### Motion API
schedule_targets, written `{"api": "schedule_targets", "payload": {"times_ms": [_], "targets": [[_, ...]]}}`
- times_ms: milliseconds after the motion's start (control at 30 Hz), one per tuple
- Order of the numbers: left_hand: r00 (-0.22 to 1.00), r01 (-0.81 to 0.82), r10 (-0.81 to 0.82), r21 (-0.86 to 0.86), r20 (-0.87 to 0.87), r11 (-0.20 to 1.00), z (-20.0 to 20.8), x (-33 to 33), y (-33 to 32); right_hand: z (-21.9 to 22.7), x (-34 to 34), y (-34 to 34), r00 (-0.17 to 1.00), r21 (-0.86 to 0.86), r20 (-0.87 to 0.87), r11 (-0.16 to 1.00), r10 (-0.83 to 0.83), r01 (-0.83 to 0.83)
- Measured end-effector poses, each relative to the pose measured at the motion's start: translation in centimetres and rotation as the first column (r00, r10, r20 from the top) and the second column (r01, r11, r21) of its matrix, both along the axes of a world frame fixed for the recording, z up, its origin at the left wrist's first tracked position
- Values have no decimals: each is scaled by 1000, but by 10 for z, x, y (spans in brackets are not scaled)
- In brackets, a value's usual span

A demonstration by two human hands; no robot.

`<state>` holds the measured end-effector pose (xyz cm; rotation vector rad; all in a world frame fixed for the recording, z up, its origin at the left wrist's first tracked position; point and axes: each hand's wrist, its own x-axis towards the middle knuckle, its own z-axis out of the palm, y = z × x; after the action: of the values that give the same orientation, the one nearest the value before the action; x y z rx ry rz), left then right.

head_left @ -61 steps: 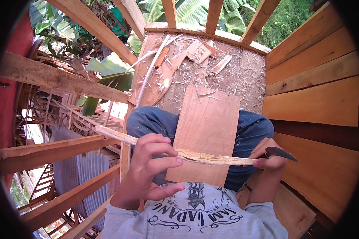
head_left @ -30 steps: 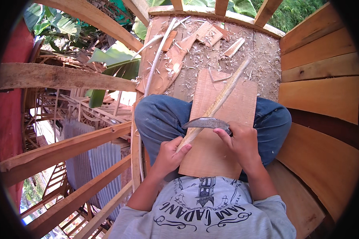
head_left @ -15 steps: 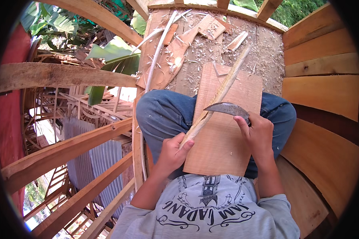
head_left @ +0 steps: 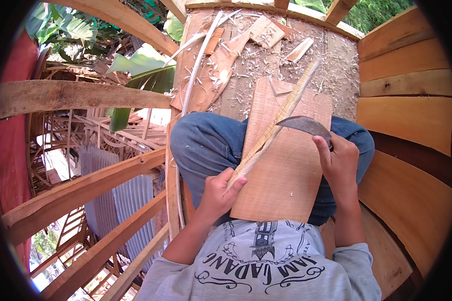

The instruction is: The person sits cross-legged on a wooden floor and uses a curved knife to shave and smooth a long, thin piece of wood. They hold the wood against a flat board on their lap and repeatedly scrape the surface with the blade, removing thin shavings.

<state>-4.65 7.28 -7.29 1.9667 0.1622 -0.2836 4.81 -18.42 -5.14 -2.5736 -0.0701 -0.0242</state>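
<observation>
My left hand (head_left: 217, 194) grips the near end of a long wooden strip (head_left: 276, 126) lying across the board (head_left: 286, 170) on my lap; my right hand (head_left: 339, 163) clasps a curved knife (head_left: 302, 124), its blade touching the strip.

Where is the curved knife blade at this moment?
In the head view, right of centre: the curved knife blade is held by the right hand, its edge against the long wooden strip over the board on the lap.
</observation>
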Motion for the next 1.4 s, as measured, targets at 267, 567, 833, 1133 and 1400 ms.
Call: {"api": "schedule_targets", "payload": {"times_ms": [267,567,833,1133,1400], "targets": [[1000,-20,20,7,3,1000,-2,0,0,-12,-22,37,972,-69,-55,970,230,-234],[1000,-15,15,0,23,1000,-1,-2,1,-26,7,8,990,15,59,992,-126,126],[1000,-28,27,15,14,1000,-5,-3,2,6,1,-6,1000,55,-16,998,-17,18],[996,-54,46,101,79,993,-4,-4,-5,-21,-16,33,986,-12,-29,986,163,-164],[997,-36,29,98,73,995,-2,-10,-2,-11,25,-52,966,-99,-11,962,-258,256]]}}
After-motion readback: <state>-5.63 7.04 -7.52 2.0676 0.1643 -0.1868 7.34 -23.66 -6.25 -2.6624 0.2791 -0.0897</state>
